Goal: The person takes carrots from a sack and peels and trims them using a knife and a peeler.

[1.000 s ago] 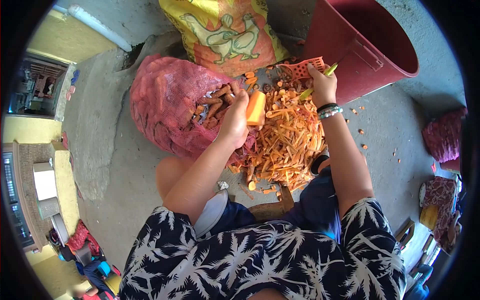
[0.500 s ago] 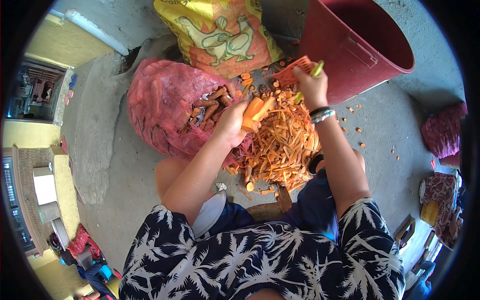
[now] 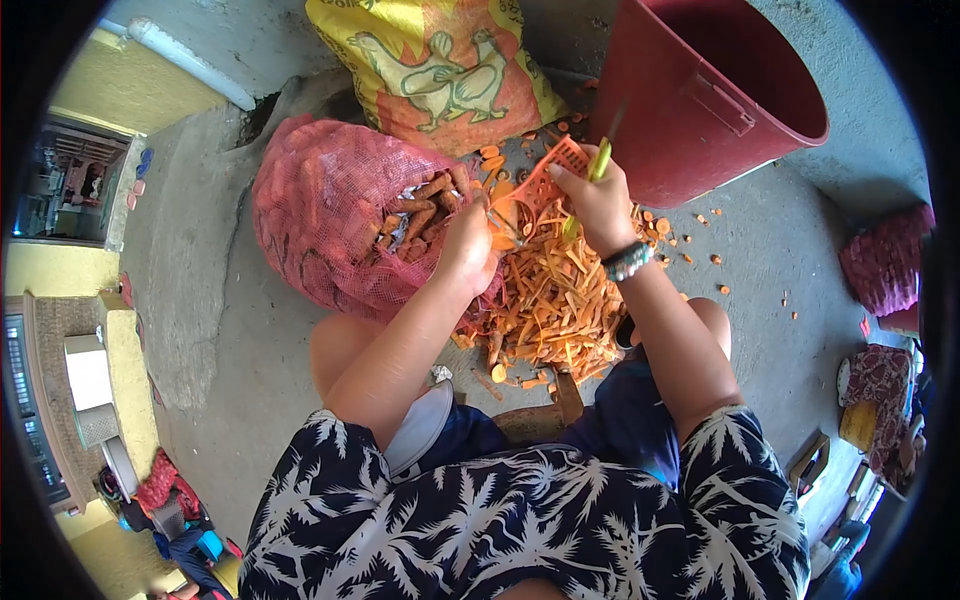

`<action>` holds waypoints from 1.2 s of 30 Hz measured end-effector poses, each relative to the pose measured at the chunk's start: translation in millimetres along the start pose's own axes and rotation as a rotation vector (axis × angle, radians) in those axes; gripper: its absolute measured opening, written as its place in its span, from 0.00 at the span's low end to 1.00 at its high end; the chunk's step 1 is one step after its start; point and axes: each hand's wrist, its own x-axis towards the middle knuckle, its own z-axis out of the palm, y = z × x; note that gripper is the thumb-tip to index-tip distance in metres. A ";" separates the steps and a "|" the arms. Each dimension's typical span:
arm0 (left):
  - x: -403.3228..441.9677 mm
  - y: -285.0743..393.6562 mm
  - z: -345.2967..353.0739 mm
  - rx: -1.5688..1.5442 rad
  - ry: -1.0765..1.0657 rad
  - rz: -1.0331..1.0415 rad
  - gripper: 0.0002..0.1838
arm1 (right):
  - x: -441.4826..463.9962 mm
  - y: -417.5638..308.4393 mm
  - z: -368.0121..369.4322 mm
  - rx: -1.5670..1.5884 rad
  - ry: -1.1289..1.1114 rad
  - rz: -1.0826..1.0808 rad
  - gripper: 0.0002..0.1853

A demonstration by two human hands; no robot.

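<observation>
My left hand [image 3: 468, 243] is closed around a peeled orange carrot [image 3: 503, 232], beside the opening of the pink mesh sack [image 3: 330, 215] of unpeeled carrots. My right hand [image 3: 598, 200] grips an orange perforated tool [image 3: 540, 188] and a yellow-green handle [image 3: 600, 160]. The perforated tool reaches across to the carrot and partly covers it. Beneath both hands lies a heap of orange peelings [image 3: 565, 300] on the floor.
Behind the heap stand a yellow printed sack [image 3: 450, 80] and a big red bin [image 3: 670, 120]. A purple mesh sack [image 3: 888, 258] is at the far right. A wooden piece with a blade [image 3: 568, 397] lies between my legs. People are partly visible at the lower left.
My right hand has moved left and down with the perforated tool, which now meets the carrot. My left hand has stayed nearly in place; the carrot is now partly covered.
</observation>
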 end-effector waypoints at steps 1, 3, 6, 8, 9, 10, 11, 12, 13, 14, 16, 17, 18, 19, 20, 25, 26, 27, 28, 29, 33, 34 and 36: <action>4.5 -3.6 -4.9 0.064 -0.013 0.003 0.19 | 9.2 2.4 -1.6 0.022 0.008 0.045 0.14; 4.2 -2.3 -8.1 0.132 -0.028 0.009 0.19 | 37.5 6.8 -16.7 -0.222 0.212 -0.039 0.13; -3.4 6.1 -10.7 0.119 -0.119 -0.063 0.19 | 51.6 7.1 -33.2 0.110 0.280 -0.070 0.11; 1.6 7.7 -14.8 0.029 -0.051 -0.044 0.19 | 34.8 4.6 -25.5 0.074 0.185 -0.050 0.11; 6.9 6.3 -18.2 0.024 -0.051 -0.040 0.19 | 21.8 1.4 -16.7 0.037 0.093 -0.023 0.12; 13.3 3.7 -22.5 0.020 -0.048 -0.007 0.20 | 8.3 -2.2 -7.0 0.049 0.040 -0.028 0.12; 13.7 4.8 -20.4 0.015 -0.045 0.025 0.21 | 0.8 -1.0 -4.7 0.029 -0.014 0.013 0.13; 13.1 5.1 -18.3 0.009 -0.023 -0.033 0.21 | -5.6 -0.8 0.1 0.044 -0.026 -0.001 0.13; 10.4 3.1 -16.0 0.007 -0.020 -0.035 0.21 | -9.8 -1.1 3.8 0.060 -0.035 -0.017 0.13; 1.9 6.1 -5.5 -0.037 0.006 -0.019 0.22 | -10.9 -1.6 4.4 0.059 -0.035 -0.016 0.13; 1.6 4.2 -1.2 -0.075 0.029 0.000 0.23 | -10.8 -3.3 4.4 -0.048 -0.056 -0.085 0.15; 5.6 -0.4 -4.2 0.003 0.032 0.045 0.25 | -8.0 -2.2 3.4 -0.046 -0.053 -0.087 0.15; 9.8 -4.8 -7.0 0.080 0.035 0.089 0.27 | -1.9 0.8 1.8 -0.079 -0.058 -0.078 0.15; 14.2 -7.1 -11.1 0.085 0.031 0.087 0.27 | 5.0 3.4 0.5 -0.111 -0.061 -0.069 0.16; 15.3 -5.0 -14.4 0.156 -0.007 0.042 0.29 | 12.4 5.0 2.4 -0.067 -0.021 -0.079 0.12; -5.7 8.9 -10.9 0.199 -0.202 -0.072 0.34 | 55.4 12.7 -33.7 0.128 0.252 -0.075 0.10; 1.2 7.1 -15.7 0.087 -0.119 -0.085 0.29 | 48.4 8.0 -29.8 0.082 0.212 -0.100 0.11; 6.1 8.1 -16.9 0.082 -0.119 -0.077 0.29 | 35.9 1.4 -23.4 0.034 0.168 -0.126 0.12; 10.6 8.7 -18.5 0.071 -0.073 -0.034 0.25 | 22.9 -3.9 -16.8 0.005 0.122 -0.057 0.12; 14.6 8.3 -20.6 0.060 -0.026 0.006 0.23 | 10.1 -6.4 -9.5 0.035 0.061 -0.041 0.12; 10.9 7.5 -8.6 0.153 0.042 -0.001 0.19 | -14.7 -6.5 0.4 0.026 0.003 -0.033 0.12; 9.4 5.5 -5.7 0.093 0.021 0.002 0.20 | -15.1 -2.8 0.6 -0.019 0.008 -0.060 0.11; 10.2 3.1 -5.9 0.103 0.010 0.003 0.20 | -15.8 -2.1 1.0 -0.104 0.025 -0.116 0.11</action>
